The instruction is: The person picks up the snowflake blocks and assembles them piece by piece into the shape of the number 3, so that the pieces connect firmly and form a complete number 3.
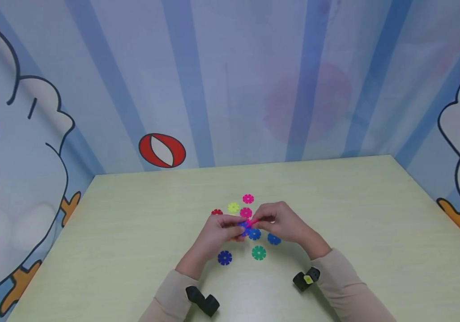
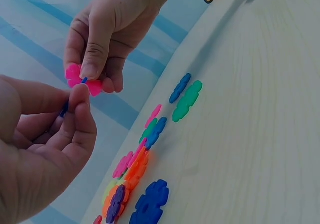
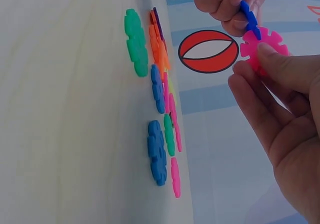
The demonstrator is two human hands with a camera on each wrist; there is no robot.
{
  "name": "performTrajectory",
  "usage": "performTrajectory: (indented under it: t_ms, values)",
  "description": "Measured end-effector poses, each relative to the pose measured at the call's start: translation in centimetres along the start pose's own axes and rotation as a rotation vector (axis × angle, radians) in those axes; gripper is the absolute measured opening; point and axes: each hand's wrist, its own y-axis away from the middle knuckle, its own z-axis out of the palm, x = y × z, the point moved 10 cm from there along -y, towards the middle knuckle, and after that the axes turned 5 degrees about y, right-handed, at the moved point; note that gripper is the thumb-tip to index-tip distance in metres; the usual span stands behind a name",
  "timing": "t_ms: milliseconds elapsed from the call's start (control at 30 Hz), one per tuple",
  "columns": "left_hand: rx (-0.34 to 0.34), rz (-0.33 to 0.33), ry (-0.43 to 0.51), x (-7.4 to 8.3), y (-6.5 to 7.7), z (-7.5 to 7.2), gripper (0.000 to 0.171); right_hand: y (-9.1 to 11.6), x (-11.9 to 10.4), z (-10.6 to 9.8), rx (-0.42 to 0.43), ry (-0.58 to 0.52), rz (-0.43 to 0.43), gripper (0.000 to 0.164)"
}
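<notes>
Above the table, my left hand (image 1: 215, 232) pinches a blue notched plastic disc (image 3: 251, 20) between thumb and fingers. My right hand (image 1: 281, 221) grips the edge of a pink notched disc (image 3: 251, 45) with thumb and fingertips. In the right wrist view the two discs meet edge to edge, set at an angle to each other. Most of the blue disc is hidden by the left fingers in the left wrist view. Below and around the hands lie loose discs, among them a green one (image 1: 259, 253), a dark blue one (image 1: 224, 257) and a blue one (image 1: 274, 239).
Beyond the hands lie a pink disc (image 1: 248, 198), a yellow one (image 1: 233, 207) and a red one (image 1: 216, 212). Orange discs (image 2: 137, 168) and a purple one (image 2: 116, 204) lie in the cluster. The pale table (image 1: 133, 214) ends at a printed backdrop (image 1: 246, 112).
</notes>
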Motion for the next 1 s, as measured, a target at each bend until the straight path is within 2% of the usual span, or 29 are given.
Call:
performTrajectory:
  t_ms: [267, 533, 1000]
  values:
    - [-0.051, 0.021, -0.009, 0.3, -0.2, 0.3, 0.027, 0.0, 0.4, -0.2, -0.031, -0.025, 0.049, 0.009]
    - [-0.099, -0.024, -0.058, 0.0, 0.0, 0.7, 0.035, 0.1, 0.3, -0.2, -0.051, -0.069, 0.049, 0.008]
    - [-0.166, -0.078, -0.03, -0.8, 0.2, 1.6, 0.045, 0.0, -0.8, 1.0, -0.119, -0.099, -0.003, 0.01]
